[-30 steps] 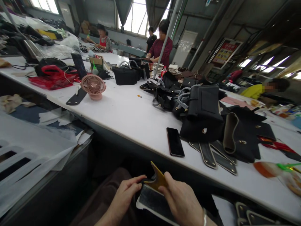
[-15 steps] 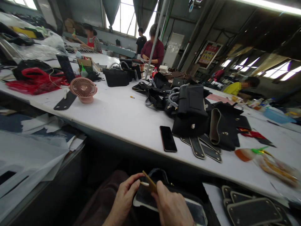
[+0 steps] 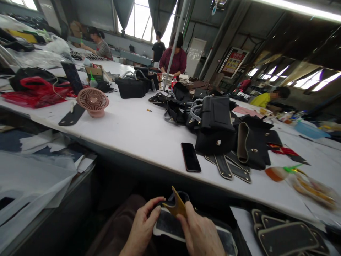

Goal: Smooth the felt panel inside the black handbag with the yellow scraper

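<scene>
White table crossed the frame's middle. At bottom centre was the bag; the left hand pinched its left edge, while the right hand gripped a yellow piece there. Edge work seemed in hand; the next move probably called for steady pressure.

Two bare hands belong to the wearer of the camera: a left hand and a right hand, both at the near edge. The left thumbnail looks short and plain. Dark brown, plain-looking cloth covers the wearer's lap, near and left, softly rounded and fading into deep shadow.
</scene>
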A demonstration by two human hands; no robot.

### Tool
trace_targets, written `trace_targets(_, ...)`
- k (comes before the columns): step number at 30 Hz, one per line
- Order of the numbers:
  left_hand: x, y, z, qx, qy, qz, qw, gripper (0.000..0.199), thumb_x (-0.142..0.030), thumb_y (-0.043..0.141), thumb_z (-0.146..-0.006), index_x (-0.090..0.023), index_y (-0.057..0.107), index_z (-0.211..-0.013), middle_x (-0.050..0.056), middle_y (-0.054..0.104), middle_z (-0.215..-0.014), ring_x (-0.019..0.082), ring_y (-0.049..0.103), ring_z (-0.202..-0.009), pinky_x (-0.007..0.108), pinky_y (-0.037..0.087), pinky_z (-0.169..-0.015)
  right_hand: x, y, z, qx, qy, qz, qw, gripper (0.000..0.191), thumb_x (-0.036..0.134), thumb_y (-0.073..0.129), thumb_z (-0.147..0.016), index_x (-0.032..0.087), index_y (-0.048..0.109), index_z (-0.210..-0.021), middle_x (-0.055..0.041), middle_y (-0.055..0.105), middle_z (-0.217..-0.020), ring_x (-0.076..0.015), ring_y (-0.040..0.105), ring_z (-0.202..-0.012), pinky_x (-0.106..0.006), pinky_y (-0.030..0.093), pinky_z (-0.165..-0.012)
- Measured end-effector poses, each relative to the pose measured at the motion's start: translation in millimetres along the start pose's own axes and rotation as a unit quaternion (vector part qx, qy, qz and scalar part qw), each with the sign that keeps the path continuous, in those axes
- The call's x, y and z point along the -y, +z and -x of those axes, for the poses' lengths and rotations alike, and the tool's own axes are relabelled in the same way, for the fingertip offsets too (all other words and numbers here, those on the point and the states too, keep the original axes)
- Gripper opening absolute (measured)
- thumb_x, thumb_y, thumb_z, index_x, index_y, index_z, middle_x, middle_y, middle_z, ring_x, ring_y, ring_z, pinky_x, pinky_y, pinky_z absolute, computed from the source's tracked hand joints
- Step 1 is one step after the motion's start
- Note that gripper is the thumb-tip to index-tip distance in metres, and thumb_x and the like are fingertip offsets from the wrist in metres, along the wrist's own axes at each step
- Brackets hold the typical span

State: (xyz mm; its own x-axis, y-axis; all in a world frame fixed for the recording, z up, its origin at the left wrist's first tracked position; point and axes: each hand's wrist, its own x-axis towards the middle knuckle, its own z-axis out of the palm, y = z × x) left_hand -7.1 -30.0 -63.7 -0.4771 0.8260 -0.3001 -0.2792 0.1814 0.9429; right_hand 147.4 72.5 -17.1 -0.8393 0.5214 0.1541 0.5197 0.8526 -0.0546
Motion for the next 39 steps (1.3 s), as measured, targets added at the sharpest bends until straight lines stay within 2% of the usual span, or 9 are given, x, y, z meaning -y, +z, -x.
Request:
trace_targets(9, -1, 1.7, 1, -0.035, -0.007, 0.035, 0.999, 0.050, -0.055, 0.066, -0.073, -0.018, 0.073, -0.106, 0.010, 0.072, -0.107, 0.031, 0.065, -0.099, 0.036, 0.049, -0.089, 29, -1, 9, -0.113, -0.061, 0.100, 0.987, 0.022, 0.002, 0.035, -0.086, 0.021, 0.044, -0.093, -0.0008, 0.061, -0.062, -0.0166, 0.058, -0.044, -0.028, 0.034, -0.047)
trace_targets(13, -5, -5.1, -9, 0.022, -0.029, 0.026, 0.999, 0.058, -0.062, 0.064, -0.075, -0.015, 0.073, -0.107, 0.011, 0.074, -0.102, 0.033, 0.064, -0.103, 0.038, 0.048, -0.093, 35, 5, 14, -0.093, -0.012, 0.081, 0.992, 0.016, 0.006, 0.037, -0.089, 0.021, 0.043, -0.092, -0.0004, 0.062, -0.064, -0.0187, 0.061, -0.045, -0.030, 0.032, -0.045)
trace_targets(17, -13, -6.7, -17, 0.074, -0.027, -0.048, 0.996, 0.063, -0.068, 0.065, -0.071, -0.015, 0.075, -0.102, 0.011, 0.074, -0.101, 0.036, 0.062, -0.104, 0.045, 0.044, -0.100, 30, -9, 30, -0.060, 0.104, -0.072, 0.990, 0.012, 0.017, 0.040, -0.094, 0.020, 0.051, -0.092, -0.0005, 0.067, -0.069, -0.0184, 0.066, -0.052, -0.027, 0.032, -0.046)
trace_targets(20, -10, -8.0, -18, 0.088, -0.028, -0.085, 0.992, 0.062, -0.069, 0.063, -0.073, -0.020, 0.072, -0.109, 0.009, 0.069, -0.117, 0.037, 0.056, -0.117, 0.048, 0.033, -0.110, 10, -30, 50, -0.084, 0.176, -0.271, 0.943, 0.023, 0.029, 0.042, -0.096, 0.022, 0.063, -0.098, -0.0031, 0.069, -0.082, -0.0179, 0.068, -0.074, -0.025, 0.045, -0.064)
trace_targets(23, -4, -12.2, -23, 0.098, -0.040, -0.097, 0.990, 0.056, -0.067, 0.061, -0.076, -0.026, 0.070, -0.113, 0.005, 0.066, -0.124, 0.034, 0.051, -0.125, 0.046, 0.024, -0.115, -30, -39, 74, -0.148, 0.309, -0.438, 0.831, 0.035, 0.045, 0.053, -0.091, 0.021, 0.066, -0.113, -0.0042, 0.066, -0.090, -0.0176, 0.062, -0.084, -0.026, 0.047, -0.076)
trace_targets(26, -4, -13.8, -26, 0.107, -0.073, -0.078, 0.989, 0.057, -0.068, 0.063, -0.073, -0.025, 0.071, -0.111, 0.004, 0.068, -0.121, 0.035, 0.052, -0.124, 0.047, 0.024, -0.115, -76, -24, 93, -0.199, 0.438, -0.535, 0.694, 0.048, 0.055, 0.064, -0.080, 0.016, 0.068, -0.107, -0.0001, 0.059, -0.073, -0.0137, 0.052, -0.068, -0.025, 0.043, -0.064)
trace_targets(28, -7, -12.2, -25, 0.113, -0.092, -0.057, 0.988, 0.058, -0.067, 0.063, -0.074, -0.025, 0.069, -0.114, 0.004, 0.068, -0.121, 0.034, 0.052, -0.124, 0.046, 0.026, -0.114, -96, -7, 97, -0.194, 0.459, -0.572, 0.652, 0.050, 0.061, 0.067, -0.074, 0.013, 0.070, -0.090, 0.0034, 0.050, -0.059, -0.0101, 0.040, -0.054, -0.024, 0.036, -0.052)
trace_targets(35, -13, -1.2, -23, 0.093, -0.108, -0.051, 0.989, 0.053, -0.064, 0.060, -0.077, -0.027, 0.067, -0.114, 0.003, 0.068, -0.119, 0.033, 0.054, -0.122, 0.045, 0.021, -0.117, -106, 20, 81, -0.125, 0.390, -0.657, 0.632, 0.052, 0.062, 0.073, -0.066, 0.012, 0.071, -0.080, -0.0036, 0.064, -0.072, -0.0156, 0.055, -0.069, -0.030, 0.046, -0.069)
trace_targets(39, -16, 1.3, -25, 0.107, -0.100, -0.049, 0.988, 0.055, -0.062, 0.063, -0.077, -0.023, 0.066, -0.116, 0.005, 0.068, -0.120, 0.031, 0.058, -0.116, 0.039, 0.037, -0.108, -106, 28, 81, -0.120, 0.394, -0.634, 0.654, 0.049, 0.060, 0.072, -0.068, 0.012, 0.071, -0.076, -0.0004, 0.061, -0.065, -0.0145, 0.051, -0.065, -0.030, 0.044, -0.068)
